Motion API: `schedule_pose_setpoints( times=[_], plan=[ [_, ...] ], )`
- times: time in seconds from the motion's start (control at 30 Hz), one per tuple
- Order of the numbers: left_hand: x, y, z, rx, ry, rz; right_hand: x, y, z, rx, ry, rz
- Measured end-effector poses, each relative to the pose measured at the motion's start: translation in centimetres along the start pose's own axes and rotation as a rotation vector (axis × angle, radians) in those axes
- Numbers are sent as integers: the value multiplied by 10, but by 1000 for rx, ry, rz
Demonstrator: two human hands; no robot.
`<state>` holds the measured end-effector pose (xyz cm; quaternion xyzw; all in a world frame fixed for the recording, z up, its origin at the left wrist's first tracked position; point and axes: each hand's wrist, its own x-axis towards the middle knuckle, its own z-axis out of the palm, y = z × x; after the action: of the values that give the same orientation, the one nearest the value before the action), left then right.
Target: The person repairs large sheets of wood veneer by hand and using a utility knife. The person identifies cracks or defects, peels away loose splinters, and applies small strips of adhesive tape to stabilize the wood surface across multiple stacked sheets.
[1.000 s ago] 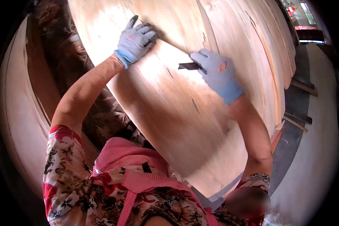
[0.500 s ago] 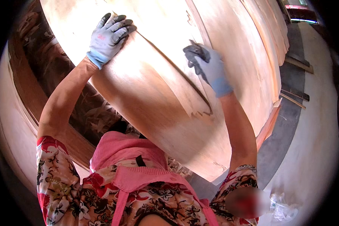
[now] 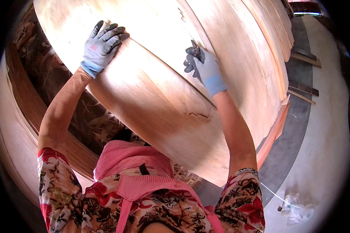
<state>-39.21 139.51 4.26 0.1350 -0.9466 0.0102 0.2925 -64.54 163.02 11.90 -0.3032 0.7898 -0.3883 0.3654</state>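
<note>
Gloves [image 3: 98, 49] lt grey, blue cuffs [image 3: 215, 84], blk fingers [image 3: 97, 28]; wood sheet [image 3: 171, 124] pale tan; apron [image 3: 138, 187] pink; shirt [image 3: 99, 204] red/blk floral.

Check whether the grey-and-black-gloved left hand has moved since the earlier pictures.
Yes: the left hand is now farther left of the short pale wooden bar, upper right.

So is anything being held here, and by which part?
The right hand grips a dark tool, mostly hidden, so which part cannot be told. The left hand rests on the pale wood sheet, holding nothing.
</note>
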Motion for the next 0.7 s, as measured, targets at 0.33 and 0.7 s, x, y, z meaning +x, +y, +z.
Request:
schedule_pose_setpoints(
  times=[0.33,0.7],
  plan=[
    [-12,-1,14,-6,34,-64,-19,-12,34,-618,222,-551],
    [22,2,-2,-34,85,-31,16,2,99,-863,316,-790]
  ],
)
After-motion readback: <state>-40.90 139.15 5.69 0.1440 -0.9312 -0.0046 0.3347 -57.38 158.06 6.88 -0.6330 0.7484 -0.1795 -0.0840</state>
